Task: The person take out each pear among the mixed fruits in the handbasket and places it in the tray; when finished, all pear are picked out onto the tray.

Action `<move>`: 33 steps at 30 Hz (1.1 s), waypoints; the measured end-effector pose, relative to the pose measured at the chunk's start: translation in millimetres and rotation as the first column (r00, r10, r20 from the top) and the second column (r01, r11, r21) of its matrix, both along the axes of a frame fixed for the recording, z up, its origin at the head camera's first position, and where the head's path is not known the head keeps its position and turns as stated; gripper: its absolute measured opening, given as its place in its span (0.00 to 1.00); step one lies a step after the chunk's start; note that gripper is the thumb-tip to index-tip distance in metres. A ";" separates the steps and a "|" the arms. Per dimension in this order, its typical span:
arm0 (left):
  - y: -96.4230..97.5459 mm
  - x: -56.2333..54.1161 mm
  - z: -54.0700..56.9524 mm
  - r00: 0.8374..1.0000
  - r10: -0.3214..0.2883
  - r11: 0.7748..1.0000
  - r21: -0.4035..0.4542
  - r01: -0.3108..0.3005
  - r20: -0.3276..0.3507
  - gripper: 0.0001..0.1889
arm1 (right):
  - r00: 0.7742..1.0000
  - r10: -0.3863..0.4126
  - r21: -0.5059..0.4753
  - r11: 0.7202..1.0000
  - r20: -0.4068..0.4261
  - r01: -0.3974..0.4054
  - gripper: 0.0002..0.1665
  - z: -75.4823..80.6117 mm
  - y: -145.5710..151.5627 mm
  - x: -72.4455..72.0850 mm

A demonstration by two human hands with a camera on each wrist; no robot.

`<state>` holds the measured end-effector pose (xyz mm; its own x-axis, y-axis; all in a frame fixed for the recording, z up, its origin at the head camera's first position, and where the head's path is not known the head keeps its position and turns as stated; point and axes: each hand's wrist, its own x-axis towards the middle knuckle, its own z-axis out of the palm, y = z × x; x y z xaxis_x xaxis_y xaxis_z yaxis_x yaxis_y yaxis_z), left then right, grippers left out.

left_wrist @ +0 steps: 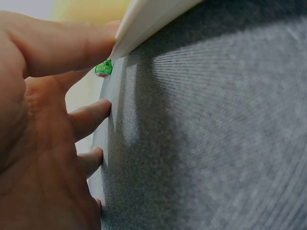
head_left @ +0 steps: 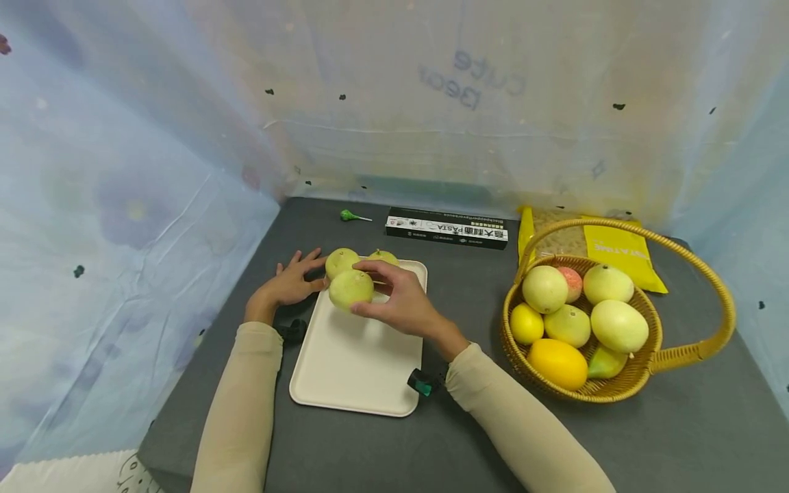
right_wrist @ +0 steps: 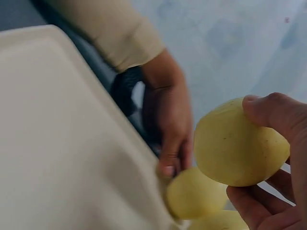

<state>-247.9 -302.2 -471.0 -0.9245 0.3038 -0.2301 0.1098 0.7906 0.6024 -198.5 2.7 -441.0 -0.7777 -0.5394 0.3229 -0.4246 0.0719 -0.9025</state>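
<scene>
My right hand (head_left: 407, 301) holds a pale yellow-green pear (head_left: 351, 289) between thumb and fingers, above the far left part of a cream tray (head_left: 360, 363). The right wrist view shows this round pear (right_wrist: 237, 143) up close, lifted off the tray. Beneath and behind it, a second pear (head_left: 340, 263) sits in the tray's far left corner, and a third pear (head_left: 383, 257) lies at the far edge, partly hidden by my hand. At the tray's left side, my left hand (head_left: 291, 281) has its fingers spread, the thumb (left_wrist: 72, 45) against the tray's rim (left_wrist: 144, 24).
To the right stands a wicker basket (head_left: 511, 342) with a tall handle, filled with several fruits. Behind it lies a yellow pasta bag (head_left: 616, 253). A black pasta box (head_left: 446, 227) and a small green-headed item (head_left: 348, 216) lie along the back of the grey table (head_left: 345, 452).
</scene>
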 end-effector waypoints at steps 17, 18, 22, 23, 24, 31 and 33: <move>1.4 -2.2 -0.9 1.000 -0.010 1.000 -0.007 0.010 -0.015 0.36 | 1.000 0.010 0.119 0.993 -0.017 -0.008 0.39 -39.6 -37.5 -11.4; 1.6 -1.8 -0.6 1.000 -0.010 1.000 -0.008 0.010 -0.016 0.36 | 1.000 0.012 0.119 0.993 -0.015 -0.010 0.39 -40.9 -38.8 -11.4; 1.8 -0.7 0.0 1.000 -0.009 1.000 -0.012 0.009 -0.020 0.36 | 1.000 0.016 0.117 0.993 -0.015 -0.014 0.40 -44.4 -42.9 -11.6; 1.9 -0.3 0.1 1.000 -0.010 1.000 -0.013 0.009 -0.022 0.36 | 1.000 0.016 0.117 0.993 -0.017 -0.014 0.41 -44.7 -43.7 -11.6; 1.8 0.0 0.4 1.000 -0.011 1.000 -0.011 0.010 -0.023 0.35 | 1.000 0.017 0.118 0.993 -0.020 -0.014 0.41 -44.7 -44.2 -11.5; 2.1 0.0 0.3 1.000 -0.006 1.000 -0.013 0.006 -0.029 0.35 | 0.997 0.018 0.142 0.990 -0.069 -0.008 0.43 -42.4 -47.0 -9.4; 1.2 -0.4 -0.2 1.000 -0.004 1.000 -0.014 0.003 -0.027 0.35 | 0.996 0.020 0.151 0.989 -0.082 -0.007 0.43 -41.8 -47.2 -8.6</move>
